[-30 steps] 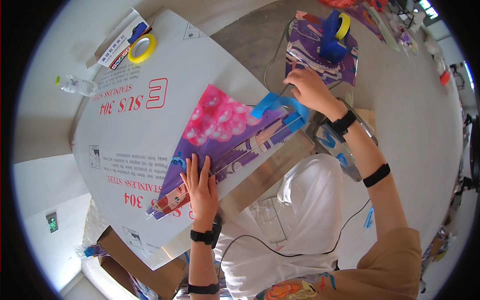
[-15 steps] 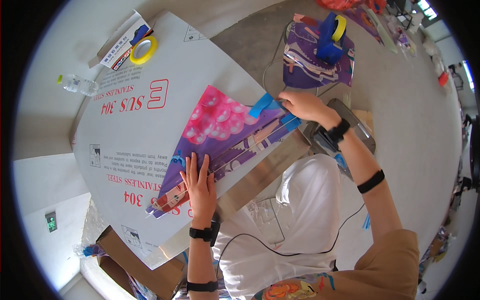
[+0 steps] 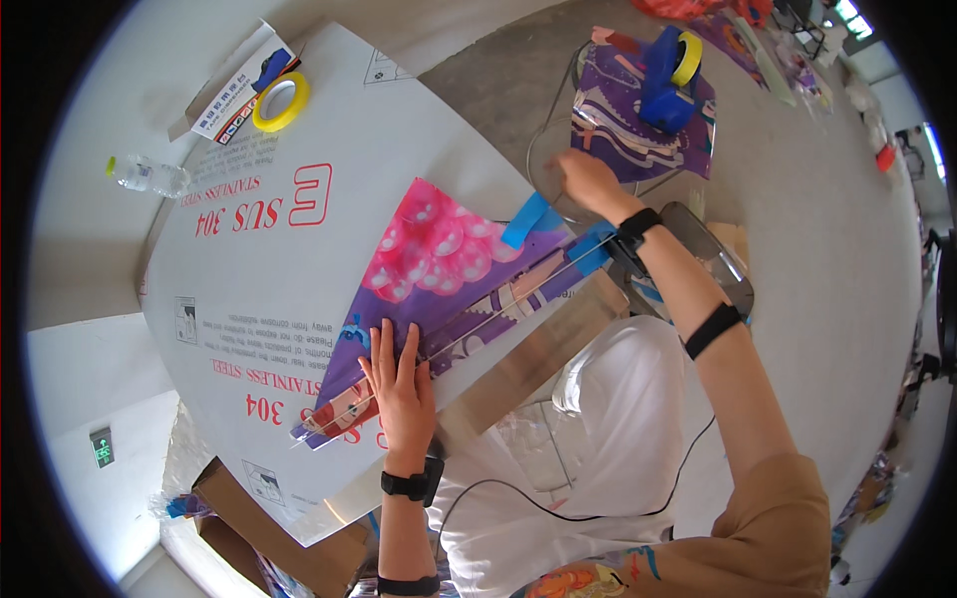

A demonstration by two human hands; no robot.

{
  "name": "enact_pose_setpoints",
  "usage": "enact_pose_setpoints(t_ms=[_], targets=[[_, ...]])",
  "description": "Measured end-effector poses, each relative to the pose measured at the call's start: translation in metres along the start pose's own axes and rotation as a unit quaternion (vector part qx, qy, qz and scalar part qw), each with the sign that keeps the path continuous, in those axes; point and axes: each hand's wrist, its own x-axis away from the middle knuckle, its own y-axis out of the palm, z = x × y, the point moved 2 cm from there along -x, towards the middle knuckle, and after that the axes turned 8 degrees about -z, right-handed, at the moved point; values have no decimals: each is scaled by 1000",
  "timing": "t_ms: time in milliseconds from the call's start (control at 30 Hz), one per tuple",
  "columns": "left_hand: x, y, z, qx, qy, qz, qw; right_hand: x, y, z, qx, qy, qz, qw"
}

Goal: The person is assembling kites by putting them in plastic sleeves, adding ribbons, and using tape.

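Note:
A triangular purple printed sheet (image 3: pixel 439 317) with pink balloons lies on the film-covered table. Thin pale rods (image 3: pixel 469 321) run along its near edge. Blue tape holds its right end, where one strip (image 3: pixel 525 220) sticks up near the top corner and another piece (image 3: pixel 594 249) sits lower. My left hand (image 3: pixel 401 387) rests flat on the sheet's left part, fingers spread. Just beyond the right end, my right hand (image 3: pixel 596 189) is raised, its fingers loosely bent and nothing visible in them. A blue tape dispenser (image 3: pixel 666 98) with a yellow-rimmed roll stands beyond that hand.
Under the dispenser lies another purple printed sheet (image 3: pixel 628 149). At the table's far left are a yellow tape roll (image 3: pixel 265 112), a cardboard carton (image 3: pixel 239 92) and a clear bottle (image 3: pixel 155 177). A black cable (image 3: pixel 558 513) crosses my lap. An open cardboard box (image 3: pixel 264 508) stands lower left.
My right hand has let go of the sheet's right corner and moved up, away from the blue tape. The left hand stays on the sheet.

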Motion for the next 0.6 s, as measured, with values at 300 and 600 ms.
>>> enact_pose_setpoints(t_ms=[300, 600], targets=[[0, -2, 3, 10, 3, 3, 1000, 18, -9, -24, -327, -136, -212, 911], [2, -4, 2, 44, 9, 17, 999, 40, -44, -15, -60, -182, -1, 981]])
